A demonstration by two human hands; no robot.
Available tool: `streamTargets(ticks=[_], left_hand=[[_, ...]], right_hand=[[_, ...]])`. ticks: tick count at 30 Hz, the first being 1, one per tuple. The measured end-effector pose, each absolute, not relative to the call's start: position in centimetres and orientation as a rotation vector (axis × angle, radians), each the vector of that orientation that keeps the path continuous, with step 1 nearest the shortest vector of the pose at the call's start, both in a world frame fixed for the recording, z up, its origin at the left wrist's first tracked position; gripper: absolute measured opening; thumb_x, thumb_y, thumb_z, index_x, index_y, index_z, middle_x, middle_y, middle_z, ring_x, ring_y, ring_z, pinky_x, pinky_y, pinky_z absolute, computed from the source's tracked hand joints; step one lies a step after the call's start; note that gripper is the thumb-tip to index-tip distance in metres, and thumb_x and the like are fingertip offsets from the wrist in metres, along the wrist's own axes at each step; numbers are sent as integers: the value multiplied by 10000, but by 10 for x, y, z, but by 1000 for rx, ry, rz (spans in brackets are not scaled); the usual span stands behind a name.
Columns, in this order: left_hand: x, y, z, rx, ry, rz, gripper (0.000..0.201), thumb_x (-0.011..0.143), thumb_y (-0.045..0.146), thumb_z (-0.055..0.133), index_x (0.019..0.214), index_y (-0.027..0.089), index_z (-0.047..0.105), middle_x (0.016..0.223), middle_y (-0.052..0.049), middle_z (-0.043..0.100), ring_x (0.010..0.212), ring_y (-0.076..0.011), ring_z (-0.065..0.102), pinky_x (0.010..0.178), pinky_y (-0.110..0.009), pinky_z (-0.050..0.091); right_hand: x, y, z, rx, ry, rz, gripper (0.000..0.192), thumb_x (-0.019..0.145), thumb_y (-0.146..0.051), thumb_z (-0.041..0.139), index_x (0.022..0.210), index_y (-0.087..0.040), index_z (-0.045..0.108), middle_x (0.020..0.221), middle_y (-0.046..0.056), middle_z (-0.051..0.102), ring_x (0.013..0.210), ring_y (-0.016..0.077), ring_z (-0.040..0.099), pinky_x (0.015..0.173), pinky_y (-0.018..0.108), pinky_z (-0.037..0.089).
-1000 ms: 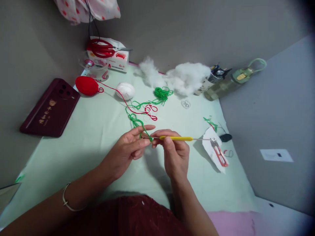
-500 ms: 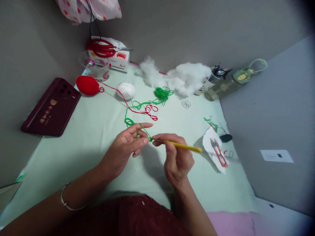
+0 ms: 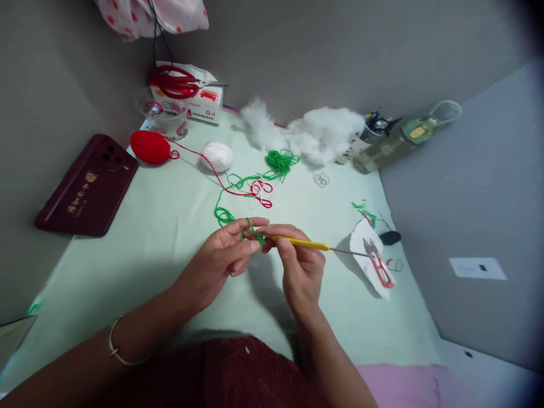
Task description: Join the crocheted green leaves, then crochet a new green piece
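My left hand (image 3: 227, 250) pinches a small piece of green crochet work (image 3: 260, 240) between thumb and fingers, with green yarn (image 3: 250, 225) looped over its raised index finger. From that hand the strand runs back to a tangled green yarn bundle (image 3: 280, 161). In my right hand (image 3: 302, 266) is a crochet hook (image 3: 304, 243) with a yellow handle, gripped like a pen. Its tip meets the green piece, though the fingers partly hide the contact. A thin metal shaft sticks out from the handle's other end towards the right.
Behind the hands lie a red yarn ball (image 3: 150, 148), a white yarn ball (image 3: 217, 156) and white stuffing (image 3: 325, 133). Thread snips (image 3: 379, 265) rest on white paper at right. A phone (image 3: 88, 186) leans at left; a bottle (image 3: 395, 144) stands back right. Red-handled scissors (image 3: 176, 83) top a box.
The hook has swung so its rear metal shaft now shows. My right hand has shifted slightly left, closer to my left hand, and the yarn loop between the hands is shorter.
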State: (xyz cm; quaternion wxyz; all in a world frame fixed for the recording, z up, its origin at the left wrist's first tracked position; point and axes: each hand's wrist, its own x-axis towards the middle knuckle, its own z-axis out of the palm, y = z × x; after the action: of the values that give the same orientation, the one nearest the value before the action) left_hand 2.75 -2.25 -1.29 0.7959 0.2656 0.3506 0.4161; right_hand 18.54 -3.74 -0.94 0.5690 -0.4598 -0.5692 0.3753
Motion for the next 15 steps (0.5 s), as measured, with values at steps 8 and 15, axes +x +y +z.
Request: streamTargets(ticks=[8,15], left_hand=[[29,-23,-17,577,840,913,416,836,294,799,1232,188,720,639,64,493,502,-56,318,482,-214,250],[26,-18,-14,401,686,845,284,849,203,779,1123,130,775,586,90,368,489,-34,172,452,-175,193]], right_hand=[[186,-45,-22,-1078,-1801,321,358,960,-99,617,1249,-289,710,1121,77,767,979,207,725,794,356,620],[194,-39,-16,-1056,-1361,720,202,1005,-171,571,1041,-245,756,927,38,749,743,146,690,679,314,591]])
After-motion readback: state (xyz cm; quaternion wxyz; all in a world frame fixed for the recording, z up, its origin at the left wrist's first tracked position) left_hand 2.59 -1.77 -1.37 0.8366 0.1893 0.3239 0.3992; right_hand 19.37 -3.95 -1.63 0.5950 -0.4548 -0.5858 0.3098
